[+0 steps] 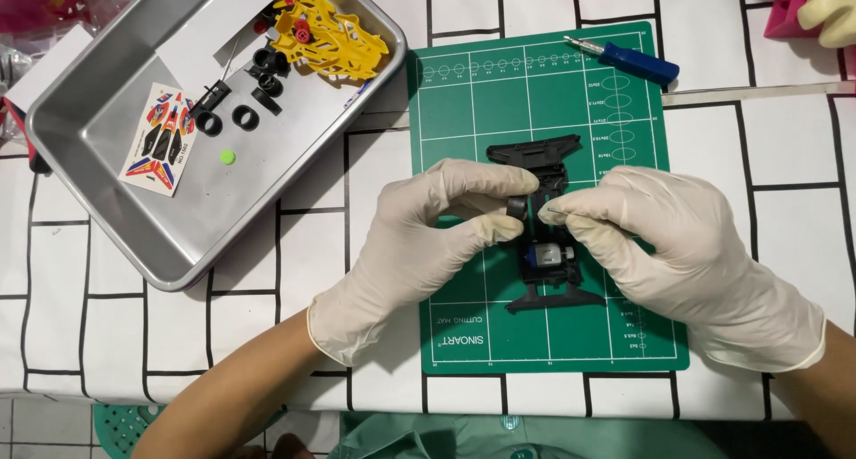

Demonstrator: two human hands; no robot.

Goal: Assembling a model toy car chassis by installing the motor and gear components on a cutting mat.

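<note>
White gridded desk carries a green cutting mat [464, 111] where gloved hands steady a black toy-car chassis [546, 236]: left hand [419, 245] pinching a black wheel [517, 208], right hand [687, 254] pinching a thin pin [551, 211], parts tray [107, 156] at ten o'clock.

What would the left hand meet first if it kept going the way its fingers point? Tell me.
The left hand points rightward holding a small black wheel; straight on, it would likely meet the right hand's fingertips above the black chassis.
</note>
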